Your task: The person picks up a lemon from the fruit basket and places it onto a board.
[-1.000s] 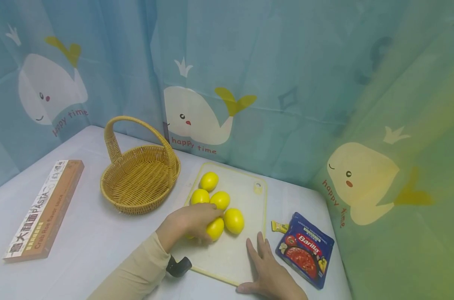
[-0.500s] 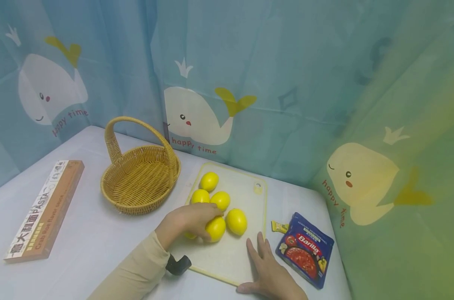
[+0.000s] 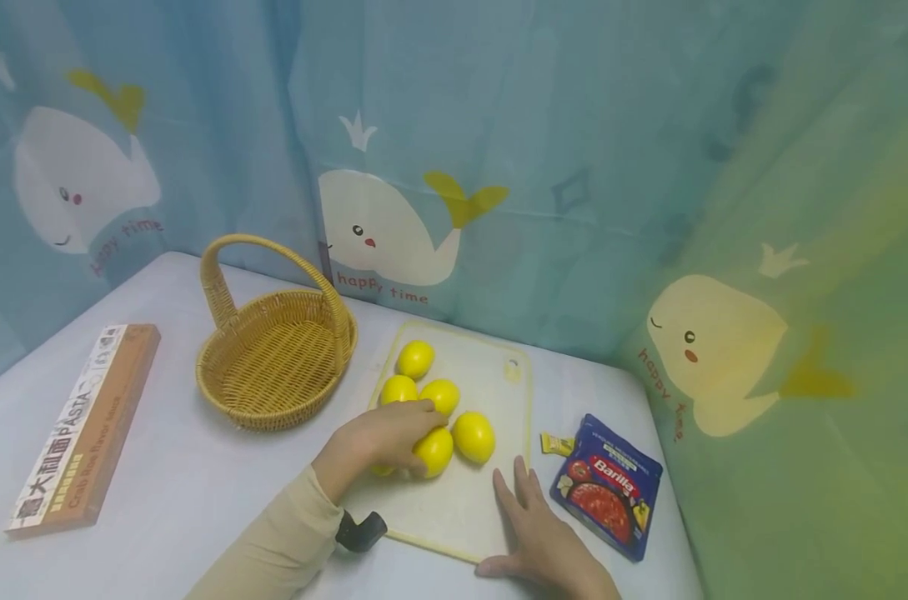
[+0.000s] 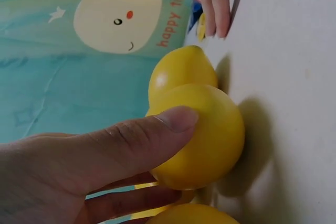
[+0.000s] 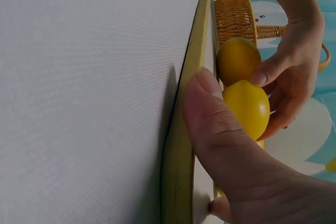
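In the head view my left hand reaches over the cutting board and grips a yellow lemon, its thumb pressed on the near side in the left wrist view. Just right of the held fruit lies a second lemon. Further lemons, including one at the far end, sit beyond the hand, and another is partly hidden beneath it. My right hand is spread at the board's front right corner. Its thumb touches the board's yellow edge in the right wrist view.
A wicker basket with a tall handle stands left of the board. Further left lies a pasta box. A blue Barilla pouch and a small yellow packet lie to the right. A printed curtain surrounds the table.
The lemon in my left hand and the one beside it have shifted slightly right on the board. My right hand keeps its place at the corner. The head view has turned slightly.
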Available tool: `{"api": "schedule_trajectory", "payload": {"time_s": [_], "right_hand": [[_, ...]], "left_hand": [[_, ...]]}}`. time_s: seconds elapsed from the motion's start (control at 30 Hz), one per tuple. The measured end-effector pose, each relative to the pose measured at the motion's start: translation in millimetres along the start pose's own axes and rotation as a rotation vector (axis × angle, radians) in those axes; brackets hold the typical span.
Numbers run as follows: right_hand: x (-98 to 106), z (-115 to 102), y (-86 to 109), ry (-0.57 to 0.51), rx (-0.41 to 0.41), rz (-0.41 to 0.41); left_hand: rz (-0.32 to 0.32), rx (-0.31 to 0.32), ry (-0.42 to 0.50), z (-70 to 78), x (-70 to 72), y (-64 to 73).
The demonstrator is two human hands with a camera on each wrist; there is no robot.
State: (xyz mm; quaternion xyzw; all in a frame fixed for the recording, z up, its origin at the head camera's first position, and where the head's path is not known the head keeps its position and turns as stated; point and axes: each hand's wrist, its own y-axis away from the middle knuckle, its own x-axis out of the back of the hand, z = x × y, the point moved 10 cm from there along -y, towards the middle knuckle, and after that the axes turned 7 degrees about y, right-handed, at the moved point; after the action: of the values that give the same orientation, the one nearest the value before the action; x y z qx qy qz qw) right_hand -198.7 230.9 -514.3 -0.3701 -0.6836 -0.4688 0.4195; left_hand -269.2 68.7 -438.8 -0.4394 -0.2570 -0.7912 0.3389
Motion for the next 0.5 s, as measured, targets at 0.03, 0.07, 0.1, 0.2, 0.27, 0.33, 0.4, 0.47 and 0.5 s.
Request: {"api": "schedule_trajectory", "payload": {"time_s": [0.03, 0.07, 0.1, 0.2, 0.27, 0.33, 0.4, 0.47, 0.5], "right_hand": [[1, 0, 0.4, 0.0, -0.001, 0.003], [1, 0, 0.7, 0.0, -0.005, 0.002], [1, 0, 1.0, 0.002, -0.011, 0.001], [1, 1, 1.5, 0.011, -0.038, -0.004], [0, 2, 1.8, 0.023, -0.054, -0.009], [0, 2, 2.3, 0.036, -0.061, -0.01], [0, 0, 3.1, 0.049, -0.056, -0.011], [1, -3, 4.6, 0.064, -0.046, -0.01], [1, -4, 5.4, 0.072, -0.041, -0.009]], "left_hand": [[0.004, -0.002, 0.0, 0.8, 1.1, 0.9], [0.008, -0.003, -0.003, 1.5, 2.2, 1.7], [0.012, -0.004, -0.005, 1.9, 3.1, 2.3], [0.027, -0.004, -0.023, 1.9, 6.8, 3.9], [0.031, 0.001, -0.032, 1.0, 8.8, 4.6], [0.033, 0.005, -0.035, 0.0, 10.4, 5.1], [0.034, 0.002, -0.031, -0.2, 11.4, 5.4], [0.036, 0.002, -0.024, -0.7, 12.3, 5.9], [0.039, -0.001, -0.022, -0.8, 12.8, 6.2]]}}
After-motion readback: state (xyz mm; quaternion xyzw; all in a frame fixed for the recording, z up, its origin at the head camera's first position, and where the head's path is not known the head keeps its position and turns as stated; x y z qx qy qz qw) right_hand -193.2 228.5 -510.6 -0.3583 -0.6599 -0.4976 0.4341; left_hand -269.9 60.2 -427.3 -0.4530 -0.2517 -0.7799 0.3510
